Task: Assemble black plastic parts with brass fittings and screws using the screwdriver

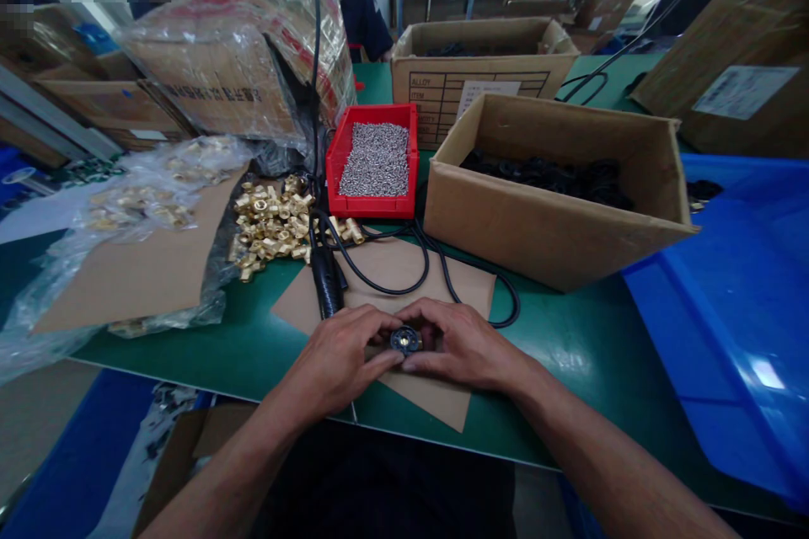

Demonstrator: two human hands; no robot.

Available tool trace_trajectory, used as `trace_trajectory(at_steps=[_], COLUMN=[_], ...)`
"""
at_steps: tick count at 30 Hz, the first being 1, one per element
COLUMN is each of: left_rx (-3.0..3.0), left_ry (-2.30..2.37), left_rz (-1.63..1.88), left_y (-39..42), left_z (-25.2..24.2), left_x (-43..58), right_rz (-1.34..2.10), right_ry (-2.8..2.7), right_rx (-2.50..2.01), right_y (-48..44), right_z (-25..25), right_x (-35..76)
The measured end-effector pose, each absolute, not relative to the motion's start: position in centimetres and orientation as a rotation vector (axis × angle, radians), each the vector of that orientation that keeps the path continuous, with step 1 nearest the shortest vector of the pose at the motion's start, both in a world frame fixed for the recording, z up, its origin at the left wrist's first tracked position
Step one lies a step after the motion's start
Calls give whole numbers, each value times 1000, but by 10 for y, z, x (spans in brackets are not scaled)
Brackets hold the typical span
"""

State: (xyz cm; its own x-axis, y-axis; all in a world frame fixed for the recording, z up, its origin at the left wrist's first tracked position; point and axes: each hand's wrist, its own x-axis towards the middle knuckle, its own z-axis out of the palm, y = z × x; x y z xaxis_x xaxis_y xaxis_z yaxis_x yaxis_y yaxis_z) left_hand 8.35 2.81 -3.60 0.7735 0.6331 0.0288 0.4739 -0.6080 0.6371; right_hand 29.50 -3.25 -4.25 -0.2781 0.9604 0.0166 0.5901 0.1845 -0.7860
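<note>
Currently both hands are pinching one small round black part [404, 340] between them, left hand [338, 358] and right hand [464, 344] closing fingertips on its rim, over a cardboard sheet [436, 400] at the near edge of the green worktop [581, 345]. Just behind, a black tool [327, 282] with cable is lying beside a pile of brass nuts [269, 223]; a red bin [374, 158] of small metal pieces and a cardboard box [556, 194] of black parts are sitting further back.
</note>
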Motion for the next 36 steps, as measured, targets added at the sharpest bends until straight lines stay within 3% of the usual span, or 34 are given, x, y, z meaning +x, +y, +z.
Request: trace_trajectory(at_steps=[13,21,27,36], left_rx=[2406,2598,2739,2645], left_ry=[692,1010,1200,1179], left_rz=[352,772,347,578], left_y=[35,163,241,238], left_z=[-23,47,30,23], left_x=[81,135,193,194], right_rz=[1063,1007,989,984], right_ry=[-1804,-1815,-1798,-1802], right_rx=[-1383,-1454,-1448,-1430], right_y=[-29,-30,-33,-34], right_z=[-49,-43,-44,-47], right_x=[296,295,297,299])
